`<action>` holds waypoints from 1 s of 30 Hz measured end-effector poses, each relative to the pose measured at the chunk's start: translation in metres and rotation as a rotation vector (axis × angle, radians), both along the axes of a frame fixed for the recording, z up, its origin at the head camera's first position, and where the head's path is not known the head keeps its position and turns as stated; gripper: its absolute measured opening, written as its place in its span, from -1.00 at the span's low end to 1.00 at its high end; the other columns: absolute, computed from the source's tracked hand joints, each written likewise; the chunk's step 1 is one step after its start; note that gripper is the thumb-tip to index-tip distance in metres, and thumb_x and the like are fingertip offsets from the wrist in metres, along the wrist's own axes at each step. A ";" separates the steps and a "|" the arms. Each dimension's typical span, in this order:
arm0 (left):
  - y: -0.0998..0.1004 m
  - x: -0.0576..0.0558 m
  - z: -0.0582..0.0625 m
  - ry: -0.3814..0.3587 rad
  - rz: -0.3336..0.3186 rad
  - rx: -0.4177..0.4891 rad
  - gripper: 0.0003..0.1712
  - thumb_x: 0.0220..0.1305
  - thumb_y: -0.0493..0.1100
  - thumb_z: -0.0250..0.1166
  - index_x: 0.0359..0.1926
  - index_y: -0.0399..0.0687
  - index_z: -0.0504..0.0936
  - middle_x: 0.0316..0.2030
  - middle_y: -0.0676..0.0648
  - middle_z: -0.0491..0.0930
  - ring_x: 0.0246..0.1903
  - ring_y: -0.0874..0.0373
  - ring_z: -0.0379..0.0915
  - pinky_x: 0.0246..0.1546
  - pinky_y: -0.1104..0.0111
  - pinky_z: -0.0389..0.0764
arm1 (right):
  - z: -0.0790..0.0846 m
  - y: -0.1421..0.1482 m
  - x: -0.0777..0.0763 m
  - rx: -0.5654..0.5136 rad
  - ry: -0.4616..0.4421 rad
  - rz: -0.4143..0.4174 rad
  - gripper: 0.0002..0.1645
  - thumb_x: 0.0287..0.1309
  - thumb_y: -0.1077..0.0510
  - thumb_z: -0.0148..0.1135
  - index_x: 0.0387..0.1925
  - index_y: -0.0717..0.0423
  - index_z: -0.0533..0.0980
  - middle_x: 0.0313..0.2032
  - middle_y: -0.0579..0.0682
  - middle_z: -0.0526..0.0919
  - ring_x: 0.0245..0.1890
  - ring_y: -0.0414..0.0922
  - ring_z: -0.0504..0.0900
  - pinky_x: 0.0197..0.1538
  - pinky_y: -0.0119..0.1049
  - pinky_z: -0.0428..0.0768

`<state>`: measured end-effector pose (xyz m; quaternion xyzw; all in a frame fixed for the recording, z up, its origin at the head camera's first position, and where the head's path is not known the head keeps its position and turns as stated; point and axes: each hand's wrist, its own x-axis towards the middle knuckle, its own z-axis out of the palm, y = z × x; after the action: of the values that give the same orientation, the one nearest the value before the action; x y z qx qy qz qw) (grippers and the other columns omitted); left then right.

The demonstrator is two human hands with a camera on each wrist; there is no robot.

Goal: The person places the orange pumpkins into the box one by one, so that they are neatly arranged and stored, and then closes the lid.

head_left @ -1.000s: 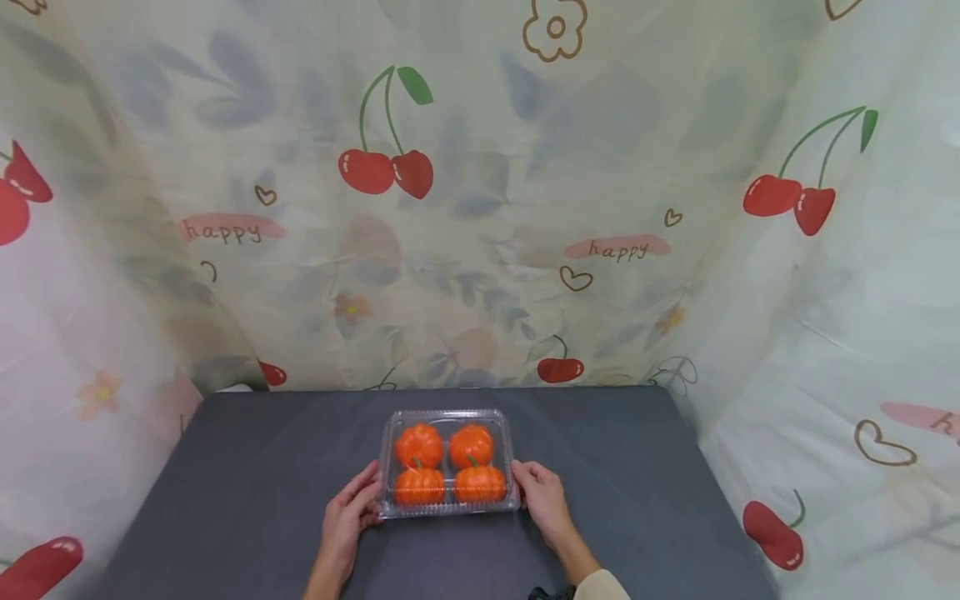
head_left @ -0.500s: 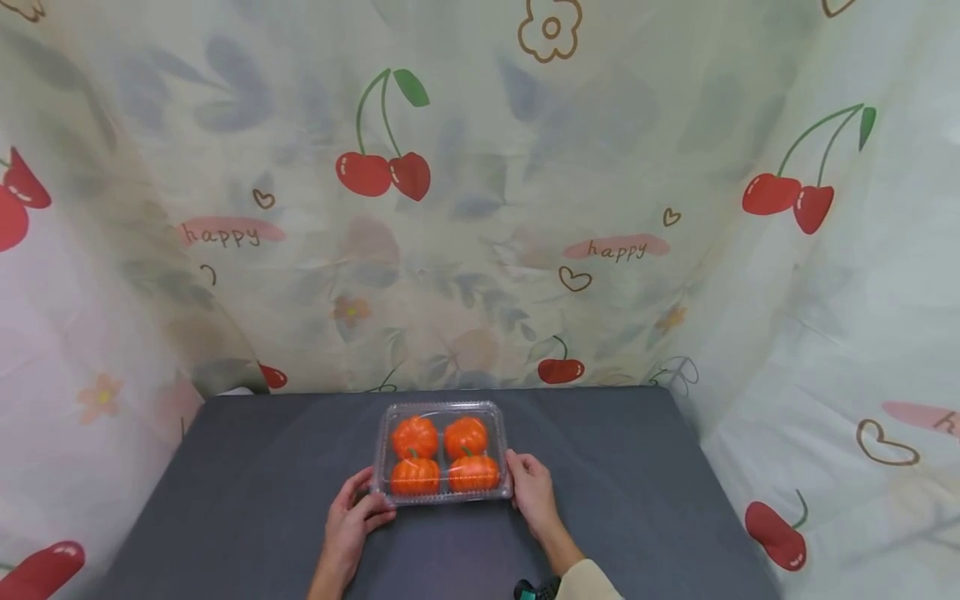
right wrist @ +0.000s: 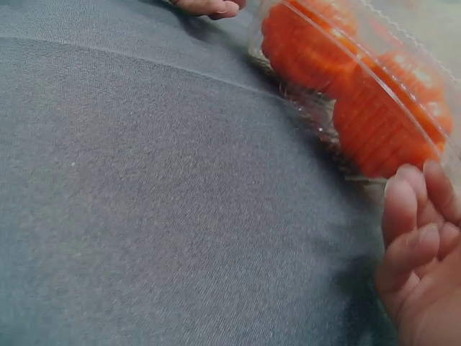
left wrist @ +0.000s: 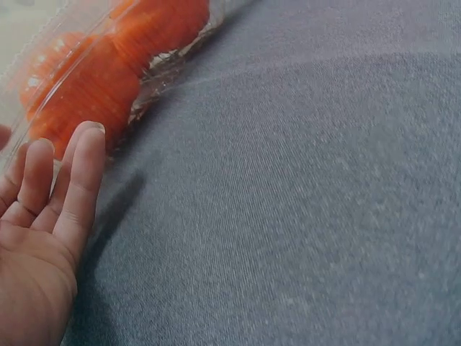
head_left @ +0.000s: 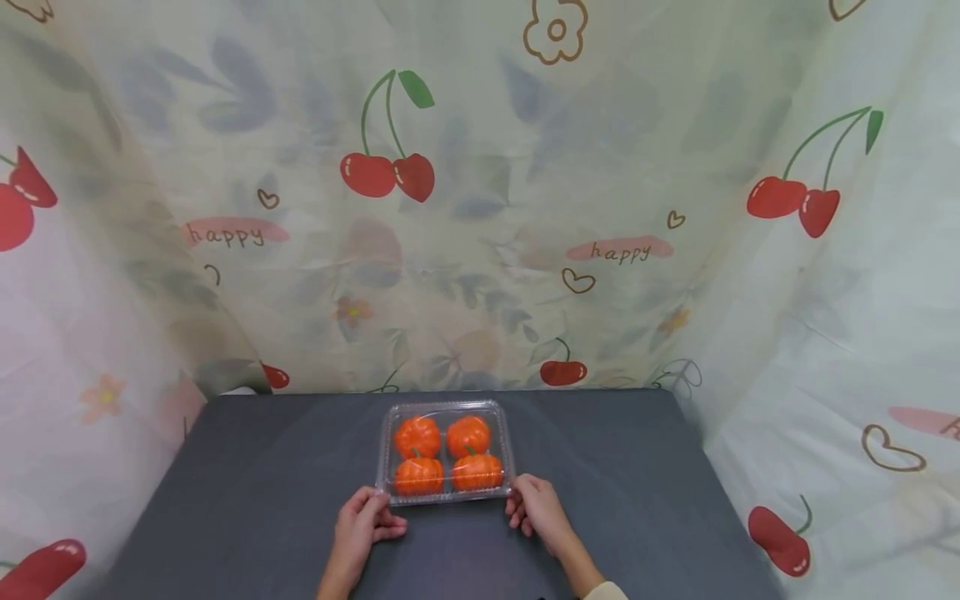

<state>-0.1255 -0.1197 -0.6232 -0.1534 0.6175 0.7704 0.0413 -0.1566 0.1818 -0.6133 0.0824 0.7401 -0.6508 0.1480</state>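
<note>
A clear plastic clamshell container lies on the dark cloth with several small orange pumpkins inside, two rows deep. Its lid looks closed. My left hand pinches the container's front left corner with the thumb and forefinger, while its other fingers stretch out below the rim. At the front right corner my right hand pinches the edge in the same way, its remaining fingers bent beneath. Both wrist views show the near pumpkins through the plastic wall; thumb contact lies mostly outside those views.
The table is covered with a dark grey cloth. A pale curtain printed with cherries and flowers hangs behind it and along both sides. Something small and white shows at the table's back left corner.
The container shifted a little away from me, then stayed nearly still. Both hands have moved from its sides to its front corners, the right hand coming nearer to me.
</note>
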 end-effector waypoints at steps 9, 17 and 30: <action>0.020 -0.009 -0.003 0.072 0.074 0.034 -0.83 0.44 -0.32 -0.02 -0.32 -0.26 0.43 -0.66 0.01 0.50 -0.54 0.11 0.73 -0.45 0.19 0.80 | -0.007 -0.004 -0.002 -0.051 0.066 -0.112 -0.75 0.32 0.12 0.03 -0.37 0.24 0.48 -0.63 -0.11 0.53 -0.74 -0.24 0.44 -0.71 -0.44 0.38; 0.024 -0.011 -0.008 0.098 0.085 0.044 -0.81 0.48 -0.32 0.01 -0.35 -0.22 0.44 -0.68 0.04 0.50 -0.57 0.18 0.69 -0.47 0.28 0.78 | -0.019 -0.007 -0.002 -0.087 0.104 -0.194 -0.75 0.38 0.10 0.01 -0.37 0.16 0.47 -0.64 -0.12 0.51 -0.73 -0.24 0.40 -0.71 -0.45 0.39; 0.017 -0.012 -0.013 0.045 0.063 0.037 -0.77 0.46 -0.25 0.05 -0.42 -0.13 0.42 -0.65 0.01 0.50 -0.53 0.14 0.72 -0.43 0.26 0.79 | -0.023 0.002 0.000 -0.227 0.092 -0.102 -0.79 0.35 0.16 0.10 -0.40 0.17 0.46 -0.63 -0.09 0.51 -0.70 -0.24 0.41 -0.67 -0.44 0.41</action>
<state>-0.1378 -0.1028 -0.6361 -0.1543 0.5989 0.7858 0.0060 -0.1561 0.1836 -0.6365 0.0727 0.6627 -0.7400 0.0890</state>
